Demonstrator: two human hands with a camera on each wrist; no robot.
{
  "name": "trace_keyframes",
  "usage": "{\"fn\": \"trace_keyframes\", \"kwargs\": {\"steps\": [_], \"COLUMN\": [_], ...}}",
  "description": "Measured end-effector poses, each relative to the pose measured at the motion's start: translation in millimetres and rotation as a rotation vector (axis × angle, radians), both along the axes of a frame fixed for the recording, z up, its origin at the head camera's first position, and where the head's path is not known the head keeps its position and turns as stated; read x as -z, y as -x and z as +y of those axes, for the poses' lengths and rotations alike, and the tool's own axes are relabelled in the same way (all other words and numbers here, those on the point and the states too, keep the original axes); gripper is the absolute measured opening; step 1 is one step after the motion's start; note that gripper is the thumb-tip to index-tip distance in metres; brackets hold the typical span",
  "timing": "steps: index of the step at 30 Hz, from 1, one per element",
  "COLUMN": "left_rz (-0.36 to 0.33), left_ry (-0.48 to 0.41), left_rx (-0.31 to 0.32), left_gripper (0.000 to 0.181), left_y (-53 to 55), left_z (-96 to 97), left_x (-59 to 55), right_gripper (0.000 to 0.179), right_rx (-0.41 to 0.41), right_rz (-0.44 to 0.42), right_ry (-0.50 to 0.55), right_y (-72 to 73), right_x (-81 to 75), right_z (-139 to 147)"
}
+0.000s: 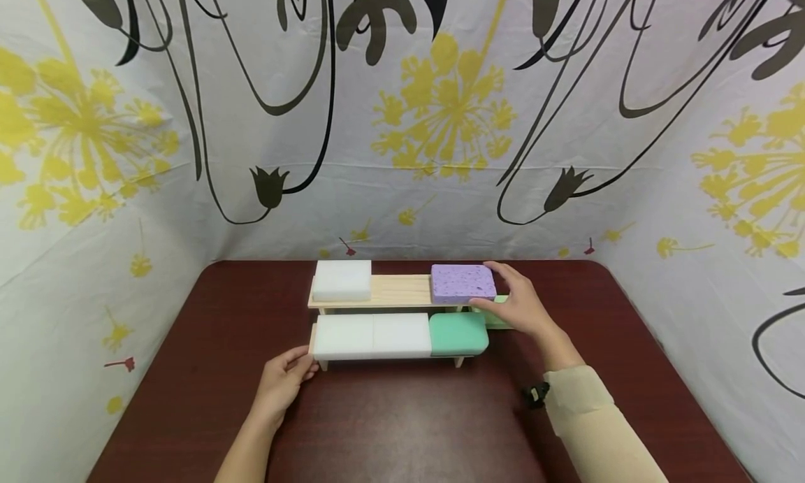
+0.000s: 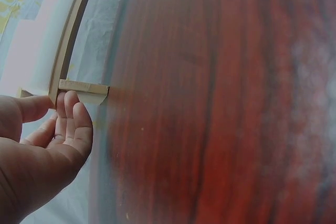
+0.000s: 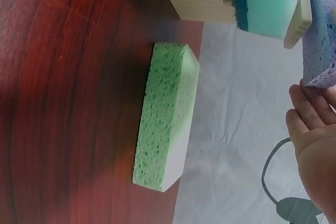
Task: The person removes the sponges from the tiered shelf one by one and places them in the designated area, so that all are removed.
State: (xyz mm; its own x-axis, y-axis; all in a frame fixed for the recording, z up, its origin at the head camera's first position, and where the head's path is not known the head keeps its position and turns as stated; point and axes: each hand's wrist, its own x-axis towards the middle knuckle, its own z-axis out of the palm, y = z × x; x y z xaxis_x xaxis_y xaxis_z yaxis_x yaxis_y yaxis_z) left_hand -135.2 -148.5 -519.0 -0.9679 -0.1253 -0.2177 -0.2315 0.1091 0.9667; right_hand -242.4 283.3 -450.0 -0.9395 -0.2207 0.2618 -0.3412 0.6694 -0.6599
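A small two-step wooden shelf (image 1: 400, 289) stands on the table. My left hand (image 1: 287, 379) grips the left end of its lower step, thumb (image 2: 37, 107) on the board edge and fingertips by the leg. On the upper step, my right hand (image 1: 522, 303) holds a purple sponge (image 1: 462, 283) at its right end, fingers at the back corner and thumb at the front. A white sponge block (image 1: 342, 280) sits at that step's left end. Along the lower step lie two white sponge blocks (image 1: 374, 336) side by side and a teal sponge (image 1: 459, 334) at the right.
A light green sponge (image 3: 165, 119) lies on the dark red-brown table (image 1: 402, 427), right of the shelf and partly behind my right hand in the head view. Patterned cloth (image 1: 402, 217) hangs behind the table and at both sides.
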Motion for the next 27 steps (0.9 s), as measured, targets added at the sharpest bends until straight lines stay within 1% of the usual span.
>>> {"fn": "trace_keyframes", "kwargs": {"steps": [10,16,23,27], "left_rz": [-0.009,-0.005,-0.003,0.001], "left_ry": [0.008,0.007,0.006,0.006], "left_rx": [0.002,0.004,0.0,0.003], "left_gripper": [0.035,0.035,0.035,0.035], "left_y": [-0.6,-0.1,0.4,0.8], "left_z": [0.4,0.8,0.5,0.0], "left_x": [-1.0,-0.7,-0.2,0.6], "right_gripper": [0.082,0.081,0.08,0.081], "right_rx": [0.008,-0.005,0.016,0.017], "right_rz": [-0.004,0.003,0.014,0.012], "right_ry": [0.024,0.044,0.011,0.01], "right_y": [-2.3,-2.3,-2.8,-3.5], "right_x": [2.3,1.9,3.3,4.1], "right_z": [13.0,20.1,29.6,35.6]}}
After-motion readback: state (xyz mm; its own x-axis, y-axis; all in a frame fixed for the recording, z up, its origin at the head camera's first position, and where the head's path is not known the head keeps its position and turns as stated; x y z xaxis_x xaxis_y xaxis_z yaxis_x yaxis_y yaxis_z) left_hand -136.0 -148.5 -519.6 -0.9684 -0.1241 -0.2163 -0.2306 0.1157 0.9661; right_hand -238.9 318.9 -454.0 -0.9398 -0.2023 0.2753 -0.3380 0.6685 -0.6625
